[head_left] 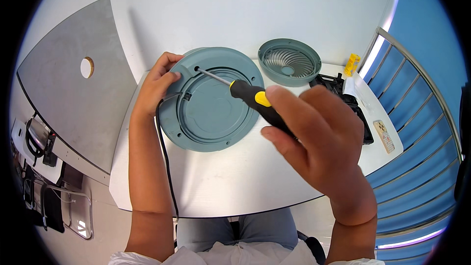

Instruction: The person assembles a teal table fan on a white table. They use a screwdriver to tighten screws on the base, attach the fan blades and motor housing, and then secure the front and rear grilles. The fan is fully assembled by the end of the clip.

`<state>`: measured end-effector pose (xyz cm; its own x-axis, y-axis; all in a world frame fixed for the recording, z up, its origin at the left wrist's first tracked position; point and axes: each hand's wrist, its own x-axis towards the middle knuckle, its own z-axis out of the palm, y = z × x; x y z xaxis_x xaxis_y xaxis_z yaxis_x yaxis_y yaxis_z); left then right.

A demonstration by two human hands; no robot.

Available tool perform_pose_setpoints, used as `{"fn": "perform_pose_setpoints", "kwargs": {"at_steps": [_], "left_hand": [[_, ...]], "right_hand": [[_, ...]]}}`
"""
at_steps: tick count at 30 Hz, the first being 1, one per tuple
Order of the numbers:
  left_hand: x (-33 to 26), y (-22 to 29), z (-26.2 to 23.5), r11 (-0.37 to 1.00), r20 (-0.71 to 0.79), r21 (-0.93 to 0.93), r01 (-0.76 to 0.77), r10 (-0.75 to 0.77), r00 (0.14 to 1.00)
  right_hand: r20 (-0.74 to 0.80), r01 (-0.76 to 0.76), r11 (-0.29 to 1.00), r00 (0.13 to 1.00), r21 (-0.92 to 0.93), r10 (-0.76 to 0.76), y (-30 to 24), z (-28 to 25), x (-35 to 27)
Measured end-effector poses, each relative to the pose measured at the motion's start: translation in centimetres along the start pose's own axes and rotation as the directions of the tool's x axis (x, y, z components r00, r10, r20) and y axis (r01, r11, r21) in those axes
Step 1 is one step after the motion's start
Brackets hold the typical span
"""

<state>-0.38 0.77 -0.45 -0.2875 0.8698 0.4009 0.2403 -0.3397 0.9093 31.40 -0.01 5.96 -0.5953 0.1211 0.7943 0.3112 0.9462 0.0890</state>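
Note:
My left hand [159,83] grips the left rim of a round grey-green fan housing [216,110], thumb on the face and fingers behind. The housing is tilted up toward me and shows a recessed middle with several screw holes around the rim. A black power cord [167,167] leaves it beside my left wrist and runs down over the table's front edge. In my right hand [319,137] is a black and yellow screwdriver [252,95], its shaft pointing left. The tip sits at the hole in the upper left of the rim; whether a screw is there is hidden.
A round fan grille [289,62] with curved slats lies at the back of the white table [216,191]. Beside it are a black tool case [333,83], partly behind my right hand, and a small yellow packet [352,65]. A grey panel [73,78] stands left; metal railings [422,83] run along the right.

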Motion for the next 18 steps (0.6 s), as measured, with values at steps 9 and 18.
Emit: {"fn": "perform_pose_setpoints", "kwargs": {"at_steps": [9,18], "left_hand": [[-0.1,0.2,-0.1,1.0,0.029,0.001,0.019,-0.019,0.999],[0.0,-0.1,0.0,1.0,0.02,-0.028,-0.006,0.006,1.0]], "right_hand": [[0.121,-0.066,0.997,0.99,-0.045,0.071,-1.6,-0.5,0.3],[0.258,-0.302,0.953,0.919,-0.025,0.299,-2.6,-1.3,0.6]]}}
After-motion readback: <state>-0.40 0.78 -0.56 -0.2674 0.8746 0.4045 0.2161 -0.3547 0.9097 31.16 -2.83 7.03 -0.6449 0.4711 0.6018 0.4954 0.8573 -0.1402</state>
